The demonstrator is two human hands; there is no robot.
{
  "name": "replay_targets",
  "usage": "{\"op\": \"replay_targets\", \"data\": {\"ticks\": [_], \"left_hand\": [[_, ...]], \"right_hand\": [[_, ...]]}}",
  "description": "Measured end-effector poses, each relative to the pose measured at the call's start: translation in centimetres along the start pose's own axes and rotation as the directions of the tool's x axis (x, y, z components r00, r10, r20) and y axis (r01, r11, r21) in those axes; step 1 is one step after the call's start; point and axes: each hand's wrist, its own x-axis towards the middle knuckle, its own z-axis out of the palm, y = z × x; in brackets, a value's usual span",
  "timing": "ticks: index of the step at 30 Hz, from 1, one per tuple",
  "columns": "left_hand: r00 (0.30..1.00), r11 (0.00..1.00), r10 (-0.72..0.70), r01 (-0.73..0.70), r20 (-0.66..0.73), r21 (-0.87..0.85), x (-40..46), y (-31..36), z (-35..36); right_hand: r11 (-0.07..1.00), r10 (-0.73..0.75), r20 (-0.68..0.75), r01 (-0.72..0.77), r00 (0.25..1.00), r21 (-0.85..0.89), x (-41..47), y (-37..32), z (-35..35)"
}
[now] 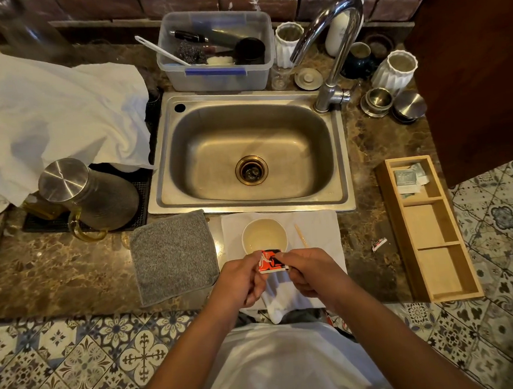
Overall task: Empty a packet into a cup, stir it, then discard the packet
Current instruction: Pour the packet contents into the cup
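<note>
I see both hands pinching a red packet (272,260) (left hand (244,280), right hand (310,272)) just over the near rim of a white cup (264,235) at the counter's front edge.

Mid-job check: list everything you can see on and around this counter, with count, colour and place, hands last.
packet: one, red, black and white, pinched by both hands just near the cup
cup: one, white, pale liquid inside, on the white napkin
stir stick: one, light wood, on the napkin right of the cup
white napkin: one, in front of the sink
grey cloth: one, left of the napkin
sink: one, steel, centre
faucet: one, chrome, back right of the sink
plastic bin: one, clear, behind the sink
wooden organizer: one, right, packets in the far compartment
torn scrap: one, left of the organizer
pitcher: one, steel lid, left
left hand: one, pinches the packet
right hand: one, pinches the packet
</note>
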Motion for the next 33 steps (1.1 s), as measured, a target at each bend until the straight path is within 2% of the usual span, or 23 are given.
{"op": "replay_targets", "data": {"ticks": [8, 17, 26, 33], "left_hand": [[1.0, 1.0, 0.006, -0.006, 0.006, 0.031, 0.16, -0.31, -0.15], [1.0, 0.999, -0.002, 0.002, -0.012, 0.047, -0.09, -0.14, -0.04], [1.0, 1.0, 0.003, -0.003, 0.0, 0.027, -0.14, -0.11, -0.19], [1.0, 0.999, 0.022, -0.023, 0.012, 0.042, -0.31, -0.12, -0.09]], "right_hand": [[0.997, -0.028, 0.012, 0.027, 1.0, 0.073, 0.4, 0.33, -0.14], [0.999, -0.039, 0.07, 0.038, 0.997, 0.029, 0.15, 0.28, 0.03], [0.999, -0.028, 0.06, 0.03, 0.998, -0.04, 0.5, 0.63, -0.06], [0.999, -0.027, 0.036, 0.026, 0.999, 0.022, 0.47, 0.55, -0.05]]}}
